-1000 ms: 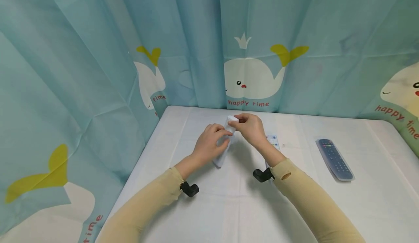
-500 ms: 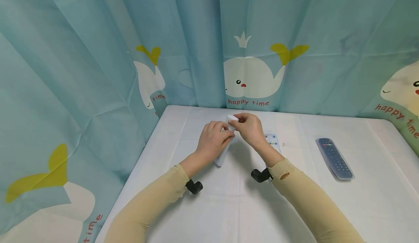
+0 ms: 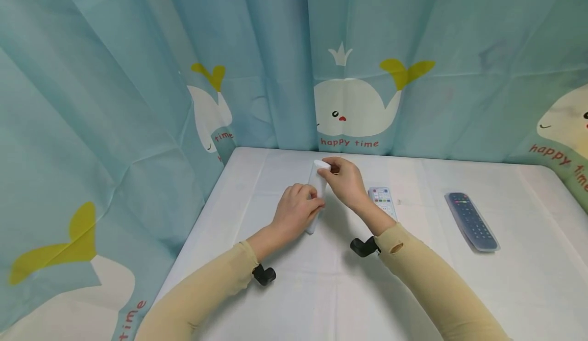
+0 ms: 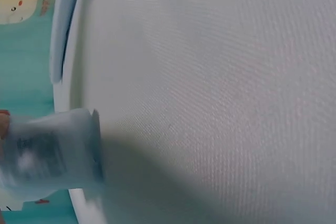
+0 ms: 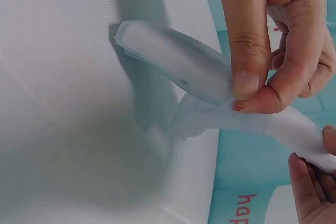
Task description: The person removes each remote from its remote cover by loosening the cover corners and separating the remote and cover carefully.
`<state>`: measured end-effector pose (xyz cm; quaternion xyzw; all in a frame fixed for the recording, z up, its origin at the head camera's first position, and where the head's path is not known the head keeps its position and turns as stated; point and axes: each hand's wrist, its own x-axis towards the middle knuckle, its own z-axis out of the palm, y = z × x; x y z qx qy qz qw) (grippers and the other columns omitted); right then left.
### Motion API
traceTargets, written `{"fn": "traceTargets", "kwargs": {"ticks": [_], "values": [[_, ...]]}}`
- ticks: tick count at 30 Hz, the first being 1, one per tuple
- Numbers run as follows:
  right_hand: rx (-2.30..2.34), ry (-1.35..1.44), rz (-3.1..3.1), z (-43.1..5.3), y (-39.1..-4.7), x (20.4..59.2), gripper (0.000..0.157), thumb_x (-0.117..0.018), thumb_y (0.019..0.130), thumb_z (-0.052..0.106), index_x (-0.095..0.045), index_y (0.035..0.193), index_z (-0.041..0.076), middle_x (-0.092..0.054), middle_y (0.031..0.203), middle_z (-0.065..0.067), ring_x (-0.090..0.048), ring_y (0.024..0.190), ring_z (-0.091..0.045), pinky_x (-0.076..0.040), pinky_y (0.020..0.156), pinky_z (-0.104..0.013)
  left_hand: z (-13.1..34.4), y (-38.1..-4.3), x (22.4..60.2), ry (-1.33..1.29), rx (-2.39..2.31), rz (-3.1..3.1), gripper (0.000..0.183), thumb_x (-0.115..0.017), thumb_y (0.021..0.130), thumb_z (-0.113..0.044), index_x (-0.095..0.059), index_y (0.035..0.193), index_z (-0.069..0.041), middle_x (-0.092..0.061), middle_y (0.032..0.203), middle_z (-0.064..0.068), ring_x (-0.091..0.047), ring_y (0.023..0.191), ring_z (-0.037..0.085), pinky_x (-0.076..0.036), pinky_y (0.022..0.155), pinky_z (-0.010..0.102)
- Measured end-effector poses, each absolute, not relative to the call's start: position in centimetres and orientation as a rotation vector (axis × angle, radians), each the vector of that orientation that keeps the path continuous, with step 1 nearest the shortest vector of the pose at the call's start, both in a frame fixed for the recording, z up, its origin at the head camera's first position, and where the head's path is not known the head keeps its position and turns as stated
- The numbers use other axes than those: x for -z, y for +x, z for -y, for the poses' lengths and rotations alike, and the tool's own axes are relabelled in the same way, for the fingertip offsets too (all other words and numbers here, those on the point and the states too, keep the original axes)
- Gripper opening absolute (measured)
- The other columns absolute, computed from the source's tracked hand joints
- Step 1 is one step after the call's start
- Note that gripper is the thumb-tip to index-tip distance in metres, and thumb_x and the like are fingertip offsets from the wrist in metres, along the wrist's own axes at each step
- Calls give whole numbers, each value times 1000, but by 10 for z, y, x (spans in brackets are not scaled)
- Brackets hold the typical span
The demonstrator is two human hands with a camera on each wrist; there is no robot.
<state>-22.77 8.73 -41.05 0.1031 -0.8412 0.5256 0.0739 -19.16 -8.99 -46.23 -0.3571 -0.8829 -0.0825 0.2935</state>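
Observation:
A long white remote-shaped bar (image 3: 318, 180) in a translucent bluish cover stands tilted over the table. In the head view my right hand (image 3: 346, 180) pinches its upper end between thumb and fingers. Lower down, around the middle, my left hand (image 3: 296, 211) grips it with curled fingers. Seen from the right wrist, the right thumb and index finger pinch the soft cover (image 5: 173, 64), and the left fingers (image 5: 304, 184) hold the white part farther along. The left wrist view shows one covered end (image 4: 52, 150) with blurred dark marks; most of the left hand is out of frame there.
A white remote control (image 3: 382, 200) lies beside the right forearm, partly hidden by it. Farther right is a dark remote control (image 3: 472, 222) in a clear cover. A curtain with whale prints (image 3: 356, 108) hangs behind the white table (image 3: 331, 300).
My left hand moved up the bar, then back down it to the middle. The right hand stays pinched at the upper end, while the bar swings a little more upright.

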Motion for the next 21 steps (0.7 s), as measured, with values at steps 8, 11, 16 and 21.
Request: {"fn": "traceTargets", "kwargs": {"ticks": [8,11,16,21], "values": [[-1559,377,2569,-89,-227,410,37,-71,98,18,-67,132,4,-70,114,-15,-67,104,-28,-56,77,-37,98,-190,462,-944,479,2415,6,-77,94,-21,-80,100,-21,-60,104,2,-55,89,22,-48,75,37],[-1565,365,2572,-92,-227,411,37,-71,98,18,-67,132,4,-70,114,-14,-67,103,-28,-56,78,-38,105,-189,459,-927,601,2474,14,-76,94,-14,-77,107,-17,-62,111,4,-57,97,24,-49,83,39],[-1629,367,2555,-94,-227,411,35,-72,98,17,-67,130,4,-70,115,-15,-67,101,-28,-56,79,-39,118,-192,456,-713,732,2604,20,-74,93,-10,-69,112,-13,-62,116,4,-57,105,24,-48,91,40],[-1713,358,2548,-95,-226,409,35,-71,98,15,-65,131,3,-69,117,-15,-65,102,-27,-55,80,-36,125,-198,457,-576,730,2693,25,-74,94,-14,-67,118,-13,-63,115,2,-56,106,23,-47,91,40]]}}
